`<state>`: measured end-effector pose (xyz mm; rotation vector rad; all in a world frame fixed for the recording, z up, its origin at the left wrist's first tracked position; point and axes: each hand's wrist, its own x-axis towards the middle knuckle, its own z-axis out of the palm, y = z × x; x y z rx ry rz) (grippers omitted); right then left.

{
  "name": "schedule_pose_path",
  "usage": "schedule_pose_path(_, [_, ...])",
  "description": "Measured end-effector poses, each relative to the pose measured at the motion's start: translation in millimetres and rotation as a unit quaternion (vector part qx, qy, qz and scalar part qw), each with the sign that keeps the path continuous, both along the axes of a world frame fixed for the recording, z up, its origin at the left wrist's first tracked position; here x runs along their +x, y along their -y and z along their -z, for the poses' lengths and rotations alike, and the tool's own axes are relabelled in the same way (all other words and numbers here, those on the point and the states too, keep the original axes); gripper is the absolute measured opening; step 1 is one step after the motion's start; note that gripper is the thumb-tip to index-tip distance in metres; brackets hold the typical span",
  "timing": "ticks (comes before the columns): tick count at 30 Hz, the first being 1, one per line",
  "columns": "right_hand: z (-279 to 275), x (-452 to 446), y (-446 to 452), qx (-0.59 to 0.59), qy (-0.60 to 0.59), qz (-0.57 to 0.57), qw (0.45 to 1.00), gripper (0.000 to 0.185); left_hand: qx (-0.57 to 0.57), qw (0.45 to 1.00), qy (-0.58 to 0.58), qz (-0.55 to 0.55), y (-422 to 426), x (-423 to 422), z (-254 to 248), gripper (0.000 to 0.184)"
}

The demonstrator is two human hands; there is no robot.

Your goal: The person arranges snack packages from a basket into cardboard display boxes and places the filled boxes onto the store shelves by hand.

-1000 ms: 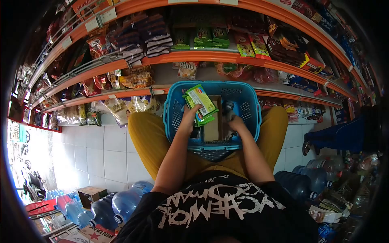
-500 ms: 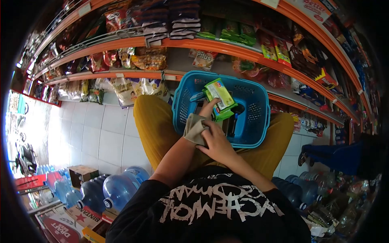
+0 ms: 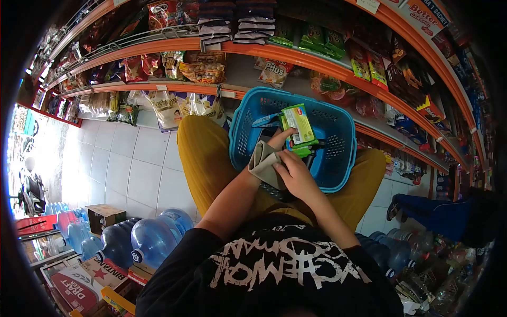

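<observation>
A blue plastic basket (image 3: 346,177) with perforated sides sits between my knees. Over it, my left hand (image 3: 281,138) grips a flat green and yellow-white packet (image 3: 299,122), its thumb on the front. Another green packet (image 3: 302,151) shows just beneath. Across my left wrist lies a folded grey-brown cloth (image 3: 262,158). My right hand (image 3: 296,171) is closed on the cloth's right edge, its fingertips partly hidden. Left of the packets, a light-blue packet (image 3: 265,120) lies inside the basket. Dark items below the hands are partly covered.
Orange-edged shelves (image 3: 253,47) with packaged snacks curve around the front. Large blue water jugs (image 3: 153,239) stand at left behind my arm, near a Bintang carton (image 3: 87,280). More bottles (image 3: 393,251) are at right, by a person's dark-blue clothed leg (image 3: 430,214).
The view has shifted slightly. My left hand still has the packet, now tilted more upright. My right hand has moved along the cloth, whose edge is raised more.
</observation>
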<state>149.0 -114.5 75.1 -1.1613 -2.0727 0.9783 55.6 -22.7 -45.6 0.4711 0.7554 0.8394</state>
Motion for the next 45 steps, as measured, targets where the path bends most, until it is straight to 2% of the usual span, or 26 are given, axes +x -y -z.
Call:
schedule_pose_path(1, [1.8,-1.9,-3.5,0.000,0.001,0.002,1.000,0.022,0.000,1.000,0.001,0.002,13.1,-3.4,-24.7,0.038])
schedule_pose_path(3, [12.2,-10.4,-8.1,0.095,0.039,0.057,0.993,0.024,0.316,0.942,-0.104,-0.048,47.3,-13.2,-71.0,0.037])
schedule_pose_path(4, [18.1,-15.6,-7.2,0.131,0.070,0.077,0.986,0.031,0.431,0.884,-0.178,0.008,37.3,-18.9,-45.2,0.038])
schedule_pose_path(5, [18.4,-20.3,-5.0,0.133,0.071,0.079,0.985,0.031,0.434,0.884,-0.176,0.009,33.1,-15.5,-21.0,0.038])
schedule_pose_path(7, [17.6,-26.2,0.6,0.197,0.135,0.097,0.966,0.039,0.380,0.910,-0.165,-0.002,27.4,-10.6,-19.4,0.043])
schedule_pose_path(9, [16.5,-22.8,3.9,0.153,0.132,0.086,0.976,0.046,0.353,0.922,-0.158,-0.005,19.4,-1.7,-21.2,0.045])
schedule_pose_path(10, [9.8,-20.0,5.1,0.117,0.118,0.076,0.983,0.047,0.181,0.980,-0.063,-0.053,10.7,6.4,-25.0,0.054])
schedule_pose_path(11, [6.0,-16.8,5.0,0.083,0.103,0.065,0.989,0.047,0.003,0.994,0.034,-0.099,4.4,11.2,-27.6,0.063])
schedule_pose_path(13, [5.8,-3.3,2.1,0.012,0.026,0.046,0.999,0.046,-0.008,0.992,0.053,-0.114,-0.3,13.3,-19.3,0.068])
schedule_pose_path(15, [-2.6,15.2,-2.2,-0.116,-0.007,-0.073,0.991,0.042,0.111,0.983,-0.004,-0.148,-3.0,14.5,-7.0,0.072])
schedule_pose_path(16, [-11.9,20.3,-5.9,-0.024,0.013,-0.051,0.998,0.035,0.111,0.983,-0.003,-0.148,0.1,13.6,-19.8,0.072])
schedule_pose_path(18, [-46.1,25.4,-14.4,0.009,-0.021,0.124,0.992,0.027,0.128,0.972,-0.118,-0.155,8.6,11.9,-43.4,0.077])
schedule_pose_path(19, [-57.4,34.0,-27.1,-0.082,0.007,0.209,0.974,0.028,0.126,0.973,-0.118,-0.156,9.1,10.9,-43.4,0.077])
schedule_pose_path(20, [-58.4,42.0,-39.9,-0.071,-0.103,0.232,0.965,0.028,0.128,0.975,-0.112,-0.142,9.1,10.0,-43.1,0.080])
schedule_pose_path(21, [-54.5,47.7,-54.4,0.014,-0.108,0.260,0.959,0.027,0.132,0.977,-0.107,-0.127,9.5,10.1,-43.7,0.083])
schedule_pose_path(23, [-25.8,66.3,-82.9,0.042,-0.101,0.249,0.962,0.025,0.136,0.977,-0.117,-0.118,10.5,13.1,-42.5,0.088])
schedule_pose_path(25, [-8.7,84.9,-104.2,0.208,0.182,0.247,0.929,0.025,0.187,0.969,-0.142,-0.074,3.3,13.2,-30.1,0.092])
schedule_pose_path(29, [-28.6,89.4,-101.3,0.277,0.232,0.374,0.854,0.025,0.072,0.995,-0.059,-0.028,3.2,0.4,-45.1,0.082])
schedule_pose_path(31, [-10.6,75.8,-90.9,0.284,0.191,0.309,0.888,0.029,0.079,0.994,-0.061,-0.033,6.8,5.3,-42.1,0.069])
schedule_pose_path(32, [0.2,61.8,-79.8,0.187,0.131,0.300,0.926,0.032,0.018,0.998,0.033,-0.050,5.3,7.5,-25.9,0.060])
schedule_pose_path(33, [16.0,53.5,-71.1,0.203,0.074,0.262,0.940,0.036,-0.044,0.989,0.126,-0.067,4.7,8.3,-17.0,0.053])
schedule_pose_path(35, [0.8,37.6,-44.2,0.109,0.121,0.219,0.962,0.038,-0.068,0.978,0.173,-0.092,7.6,1.6,-27.8,0.039])
schedule_pose_path(38, [-4.5,35.3,-31.1,0.115,0.092,0.211,0.966,0.037,-0.061,0.967,0.231,-0.091,9.0,-2.5,-17.1,0.039])
schedule_pose_path(41, [-26.5,65.5,-42.3,0.045,0.026,0.118,0.992,0.034,-0.058,0.959,0.269,-0.066,4.0,-2.5,-33.0,0.040])
schedule_pose_path(43, [-24.2,85.9,-53.2,0.075,-0.078,0.220,0.970,0.031,-0.101,0.954,0.271,-0.075,4.6,-5.2,-55.7,0.042])
schedule_pose_path(45, [-23.5,87.9,-58.2,0.144,-0.020,0.268,0.953,0.029,-0.106,0.948,0.296,-0.044,2.4,-6.0,-47.6,0.043])
